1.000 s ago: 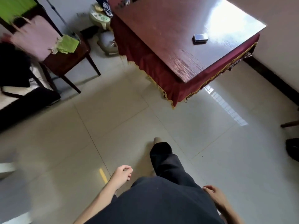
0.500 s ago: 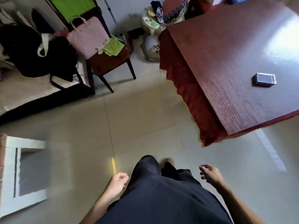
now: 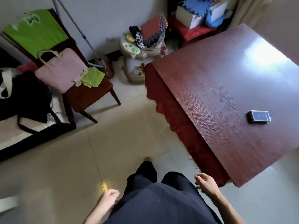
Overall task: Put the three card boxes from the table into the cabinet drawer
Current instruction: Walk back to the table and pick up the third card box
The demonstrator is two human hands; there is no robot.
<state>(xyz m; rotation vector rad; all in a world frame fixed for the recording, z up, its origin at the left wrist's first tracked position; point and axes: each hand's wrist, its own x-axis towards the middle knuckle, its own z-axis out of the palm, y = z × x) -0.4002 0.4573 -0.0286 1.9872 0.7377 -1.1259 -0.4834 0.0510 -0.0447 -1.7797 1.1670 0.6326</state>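
One dark blue card box (image 3: 258, 116) lies flat on the red-brown wooden table (image 3: 218, 97), toward its right side. No other card box is in view. My right hand (image 3: 206, 183) hangs empty with its fingers apart, just off the table's near corner. At my left side my left hand (image 3: 110, 198) is loosely curled and holds nothing. A white cabinet edge (image 3: 8, 202) shows blurred at the lower left; its drawer is out of view.
A dark red fringed cloth (image 3: 174, 117) hangs from the table's left edge. A wooden chair (image 3: 90, 92) with a pink bag and green cloth stands at the left, beside a bed with dark bags. Toys and foam mats are piled by the far wall.
The view has swung and I have walked closer to the table. The card box now lies nearer on my right. The white cabinet has slid almost out of view at the lower left.
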